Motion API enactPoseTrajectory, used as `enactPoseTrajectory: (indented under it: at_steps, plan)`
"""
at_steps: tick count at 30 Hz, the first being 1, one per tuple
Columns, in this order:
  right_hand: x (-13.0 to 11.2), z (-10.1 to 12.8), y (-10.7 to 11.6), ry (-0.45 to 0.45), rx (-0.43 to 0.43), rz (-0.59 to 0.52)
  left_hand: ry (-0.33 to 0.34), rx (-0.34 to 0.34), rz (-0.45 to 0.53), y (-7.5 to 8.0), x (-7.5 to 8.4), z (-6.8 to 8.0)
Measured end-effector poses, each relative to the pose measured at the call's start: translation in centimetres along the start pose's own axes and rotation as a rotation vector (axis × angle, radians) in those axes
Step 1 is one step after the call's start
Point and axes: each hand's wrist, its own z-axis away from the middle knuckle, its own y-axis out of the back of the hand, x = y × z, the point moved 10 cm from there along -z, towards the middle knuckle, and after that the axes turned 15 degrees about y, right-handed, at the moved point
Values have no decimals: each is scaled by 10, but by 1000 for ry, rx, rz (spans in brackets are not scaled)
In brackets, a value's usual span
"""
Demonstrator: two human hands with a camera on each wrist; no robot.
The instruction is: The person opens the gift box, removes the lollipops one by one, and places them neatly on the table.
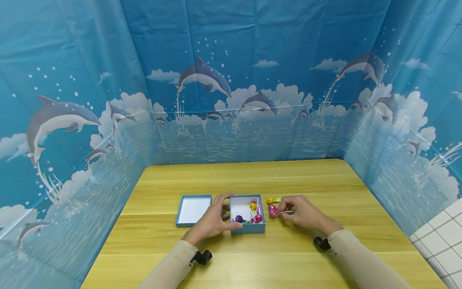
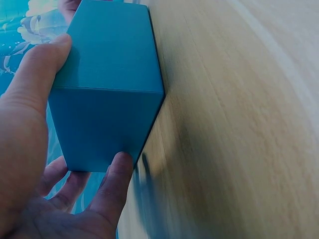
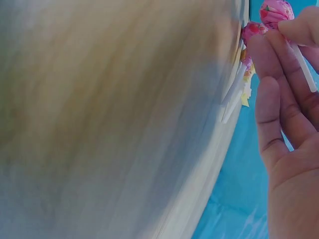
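On the table [image 1: 288, 257], the left hand [image 1: 213, 220] grips the open blue box [image 1: 248, 229], thumb on its near wall and fingers curled over the far left corner; the left wrist view shows the thumb [image 2: 117, 184] and a fingertip pressed against the box's outer walls [image 2: 109, 99]. Inside the box lie several wrapped lollipops [image 1: 254, 212], yellow, purple and red among them. Just left of the box, the lid [image 1: 193, 210] lies white side up. The right hand [image 1: 303, 212] pinches the white stick of a pink lollipop [image 1: 272, 210] between thumb and fingertips, holding it just beside the box's right wall; the right wrist view shows the pink head [image 3: 277, 11] at the fingertips [image 3: 264, 55]. A yellow lollipop [image 1: 270, 200] lies on the table just behind the pink one, near the box's far right corner. A dolphin-print curtain [image 1: 231, 80] surrounds the table.
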Motion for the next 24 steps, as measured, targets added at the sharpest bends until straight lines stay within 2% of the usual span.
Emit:
enactPoseTrajectory:
  at_steps: [11, 24]
  plan:
    - [5, 1, -9, -16, -21, -10, -14, -3, 2, -1, 1, 0]
    - [5, 3, -4, -22, -23, 27, -5, -9, 29, 0, 0, 1]
